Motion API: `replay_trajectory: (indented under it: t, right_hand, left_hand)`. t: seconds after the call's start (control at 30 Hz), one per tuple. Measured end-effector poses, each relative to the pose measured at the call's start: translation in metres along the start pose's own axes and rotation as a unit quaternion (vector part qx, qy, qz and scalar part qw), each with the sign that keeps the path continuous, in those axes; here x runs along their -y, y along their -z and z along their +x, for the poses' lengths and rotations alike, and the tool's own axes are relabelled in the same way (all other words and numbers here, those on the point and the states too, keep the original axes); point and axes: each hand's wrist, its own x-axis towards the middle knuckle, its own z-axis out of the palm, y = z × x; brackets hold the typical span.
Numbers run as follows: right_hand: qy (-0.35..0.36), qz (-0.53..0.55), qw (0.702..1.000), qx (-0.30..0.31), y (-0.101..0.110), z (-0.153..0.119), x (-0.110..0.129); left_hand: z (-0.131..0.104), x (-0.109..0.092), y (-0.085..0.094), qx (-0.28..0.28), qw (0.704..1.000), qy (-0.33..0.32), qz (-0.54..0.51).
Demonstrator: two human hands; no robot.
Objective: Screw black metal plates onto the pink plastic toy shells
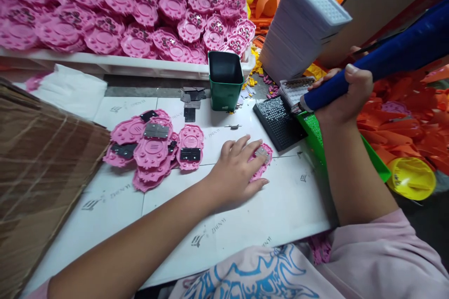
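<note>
My left hand lies over a pink plastic part on the table, fingers and thumb around it, holding it down; a grey metal plate shows on the part, partly hidden by the fingers. My right hand is wrapped round a blue electric screwdriver, its tip over the edge of a black perforated tray holding many small screws. Left of my left hand lie several pink parts in a pile, with black or grey plates on them. One more pink part lies beside the pile.
A dark green bin stands behind, near small dark plates and a small metal piece. A white crate of pink parts spans the back. A cardboard box borders the left; a white tray stack and green tray stand right.
</note>
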Motion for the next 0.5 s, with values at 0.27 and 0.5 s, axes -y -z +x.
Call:
replay_trajectory:
  t: [0.27, 0.5]
  right_hand:
    - [0.103, -0.014, 0.993, -0.061, -0.012, 0.001, -0.004]
    - [-0.055, -0.015, 0.998, 0.039, -0.006, -0.001, 0.01]
  left_hand:
    - [0.001, 0.001, 0.006, 0.04, 0.999, -0.003, -0.021]
    - [0.003, 0.002, 0.011, 0.075, 0.997, -0.019, -0.025]
